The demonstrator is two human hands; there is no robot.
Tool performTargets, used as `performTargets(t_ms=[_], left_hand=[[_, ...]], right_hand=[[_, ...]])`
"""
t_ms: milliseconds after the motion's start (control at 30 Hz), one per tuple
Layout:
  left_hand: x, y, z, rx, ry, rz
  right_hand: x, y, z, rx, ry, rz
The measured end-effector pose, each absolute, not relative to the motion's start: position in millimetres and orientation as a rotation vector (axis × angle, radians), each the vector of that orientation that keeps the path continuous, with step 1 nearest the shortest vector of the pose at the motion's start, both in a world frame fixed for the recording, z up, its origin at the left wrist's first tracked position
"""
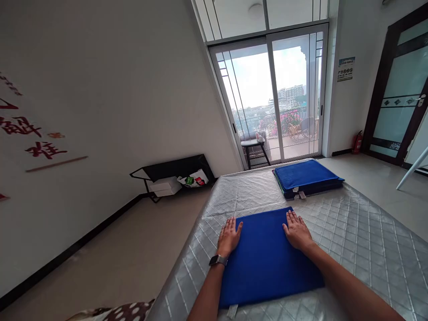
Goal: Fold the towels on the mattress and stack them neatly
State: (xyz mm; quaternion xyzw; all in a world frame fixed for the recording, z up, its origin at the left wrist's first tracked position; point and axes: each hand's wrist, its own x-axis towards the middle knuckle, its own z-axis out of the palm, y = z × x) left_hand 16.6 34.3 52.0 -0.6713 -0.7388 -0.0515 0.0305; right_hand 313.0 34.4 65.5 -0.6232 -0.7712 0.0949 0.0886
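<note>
A flat blue fabric piece (267, 258) lies on the silver quilted mattress (351, 227), with a white tag at its near left edge. My left hand (229, 236), a watch on its wrist, lies flat on the far left edge of the blue piece, fingers spread a little. Over the far right edge, my right hand (297, 231) rests palm down with its fingers extended. Neither hand grips anything. Behind them, a stack of folded blue fabric pieces (307, 174) with white tags sits near the mattress's far edge.
A black rack (177, 168) holding a white box (165, 186) and a bag stands by the left wall. Beyond the mattress are a black stool (253, 143) and glass sliding doors. A polka-dot cloth (130, 311) shows at bottom left; a fire extinguisher (357, 142) stands back right.
</note>
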Motion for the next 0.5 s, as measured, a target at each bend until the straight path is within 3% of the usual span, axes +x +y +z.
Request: performTargets(t_ms=[500], left_hand=[[11.0, 37.6, 43.2, -2.040, -2.313, -0.249]], right_hand=[[309.2, 50.2, 95.9, -1.985, -2.377, 0.305]])
